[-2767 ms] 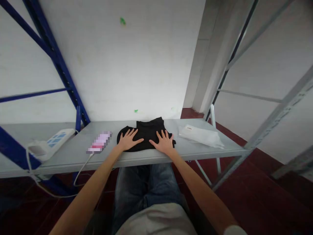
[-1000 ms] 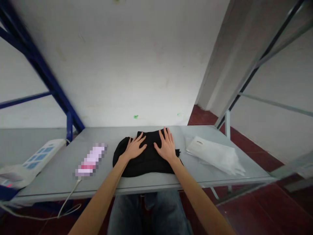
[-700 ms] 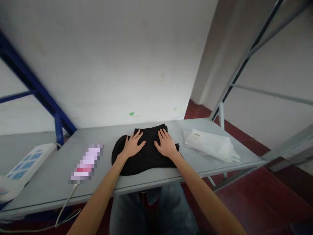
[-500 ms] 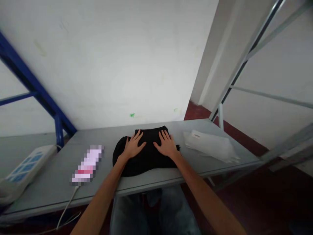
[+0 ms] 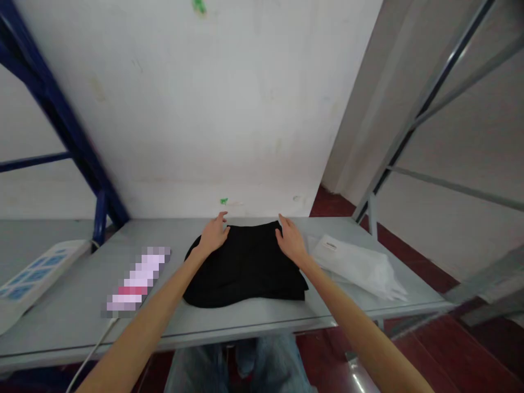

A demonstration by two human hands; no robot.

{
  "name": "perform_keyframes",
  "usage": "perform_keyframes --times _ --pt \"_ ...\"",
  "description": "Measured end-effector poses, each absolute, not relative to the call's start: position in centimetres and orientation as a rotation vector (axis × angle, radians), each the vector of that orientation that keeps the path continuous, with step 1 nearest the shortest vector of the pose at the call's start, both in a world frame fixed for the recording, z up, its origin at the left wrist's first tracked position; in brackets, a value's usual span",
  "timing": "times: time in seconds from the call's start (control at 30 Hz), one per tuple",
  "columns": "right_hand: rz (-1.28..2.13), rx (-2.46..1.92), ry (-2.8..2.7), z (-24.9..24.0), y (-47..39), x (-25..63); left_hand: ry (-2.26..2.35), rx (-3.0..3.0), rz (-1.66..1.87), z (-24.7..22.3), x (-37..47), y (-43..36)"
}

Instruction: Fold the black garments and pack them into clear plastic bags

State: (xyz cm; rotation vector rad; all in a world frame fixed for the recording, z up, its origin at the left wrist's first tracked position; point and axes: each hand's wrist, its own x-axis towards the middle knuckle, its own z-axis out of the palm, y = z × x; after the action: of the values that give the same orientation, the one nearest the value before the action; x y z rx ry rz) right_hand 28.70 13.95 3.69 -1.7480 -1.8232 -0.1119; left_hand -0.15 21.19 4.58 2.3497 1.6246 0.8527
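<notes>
Farther out: left fingers (image 5: 221,216), right fingers (image 5: 284,223), parted, at far corners of black cloth (image 5: 248,265)

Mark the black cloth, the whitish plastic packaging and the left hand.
Black cloth (image 5: 248,265): head view, middle of its upper face.
Whitish plastic packaging (image 5: 357,266): head view, middle of its top.
Left hand (image 5: 213,236): head view, back of the hand.

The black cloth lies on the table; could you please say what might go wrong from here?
The cloth lies near the front edge of the table, so a pull might drag it over. The right forearm is close to the bags, so a sweep could shift them. The cable passes near the left forearm; snagging it could tug the pixelated item.
</notes>
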Motion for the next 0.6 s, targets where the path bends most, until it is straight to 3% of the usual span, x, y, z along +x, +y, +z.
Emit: perform_keyframes --times 0.13,0.4,0.6 --pt "-0.052 -1.786 -1.887 4.8 16.4 30.2 1.584 2.408 0.691 6.4 -0.4 22.5" --pt "0.064 -1.440 -1.874 4.9 13.3 31.5 1.196 2.220 1.044 8.2 -0.9 18.3" --pt "0.162 -1.466 -2.079 4.3 7.2 32.8 1.088 2.496 0.773 8.4 -2.5 12.3"
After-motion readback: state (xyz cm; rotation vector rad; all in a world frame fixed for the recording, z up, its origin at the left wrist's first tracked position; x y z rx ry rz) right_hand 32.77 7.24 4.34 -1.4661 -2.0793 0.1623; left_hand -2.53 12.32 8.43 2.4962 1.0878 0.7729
